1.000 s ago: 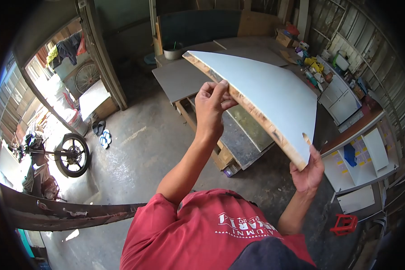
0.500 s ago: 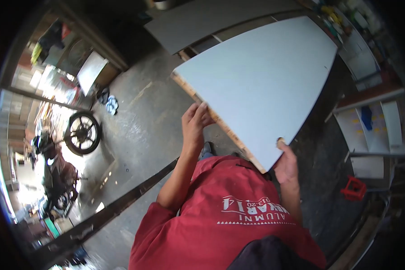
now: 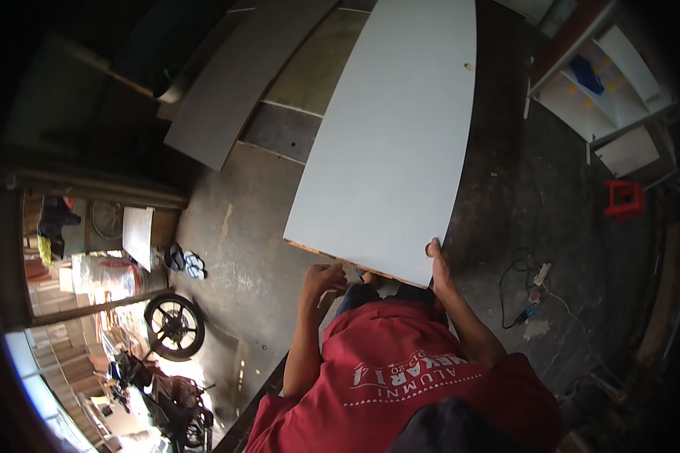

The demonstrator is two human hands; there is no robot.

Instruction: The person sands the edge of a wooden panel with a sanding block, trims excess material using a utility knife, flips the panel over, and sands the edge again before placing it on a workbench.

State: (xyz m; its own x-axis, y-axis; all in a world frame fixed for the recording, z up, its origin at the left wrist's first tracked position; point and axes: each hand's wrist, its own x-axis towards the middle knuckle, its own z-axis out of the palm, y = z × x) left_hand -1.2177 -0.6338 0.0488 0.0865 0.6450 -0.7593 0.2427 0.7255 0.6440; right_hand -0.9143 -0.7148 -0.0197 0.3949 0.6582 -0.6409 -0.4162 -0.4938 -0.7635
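A long white panel (image 3: pixel 385 151) with a raw wood-coloured near edge stretches forward from just in front of my body. My right hand (image 3: pixel 440 268) grips its near right corner, thumb on the white face beside a round hole (image 3: pixel 431 248); the fingers underneath are hidden. At the near edge, left of the middle, my left hand (image 3: pixel 323 282) is closed with curled fingers, its fingertips against the edge. How much of the panel lies between those fingers is partly hidden. A second hole (image 3: pixel 468 66) shows near the panel's far right side.
Left of the panel lies a dark board (image 3: pixel 238 83). On the right stand a white shelf unit (image 3: pixel 604 83) and a red stool (image 3: pixel 624 199). A power strip with cable (image 3: pixel 538 281) lies on the floor. Slippers (image 3: pixel 194 264) and a motorcycle (image 3: pixel 162 385) are at the left.
The panel has swung from slanting up right to pointing nearly straight ahead, and more of its length shows. My left hand has moved lower along with the near edge; my right hand keeps its corner.
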